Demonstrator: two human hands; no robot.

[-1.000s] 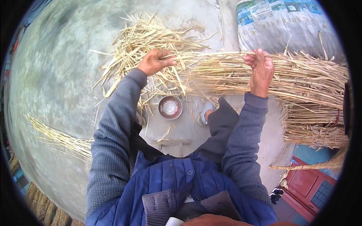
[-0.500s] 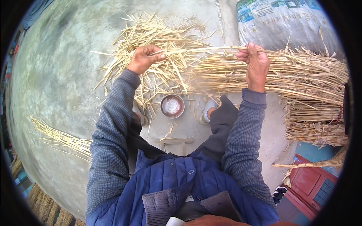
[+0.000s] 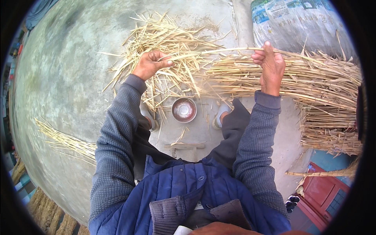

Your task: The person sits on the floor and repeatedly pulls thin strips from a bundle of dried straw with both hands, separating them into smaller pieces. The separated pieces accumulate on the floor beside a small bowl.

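A long straw-coloured stalk (image 3: 219, 51) stretches between my two hands, nearly level. My left hand (image 3: 150, 64) pinches its left end between thumb and fingers. Farther along, my right hand (image 3: 270, 64) grips it with the thumb pointing up and away. Beneath my left hand lies a loose heap of short leaf strips and peelings (image 3: 164, 37). A thick bundle of dry stalks (image 3: 243, 76) lies under and to the right of my right hand. Whether the held stalk ends past my right hand cannot be made out against that bundle.
A small metal bowl (image 3: 184, 110) sits on the concrete floor between my feet. A thin sheaf of pale stalks (image 3: 64, 141) lies to the left. At the far right stands a large plastic sack (image 3: 301, 29). A broom-like bundle (image 3: 333, 172) and a red door (image 3: 325, 192) are at the lower right.
The whole scene has shifted slightly to the right in view. Both hands keep hold of the stalk, about as far apart as before.
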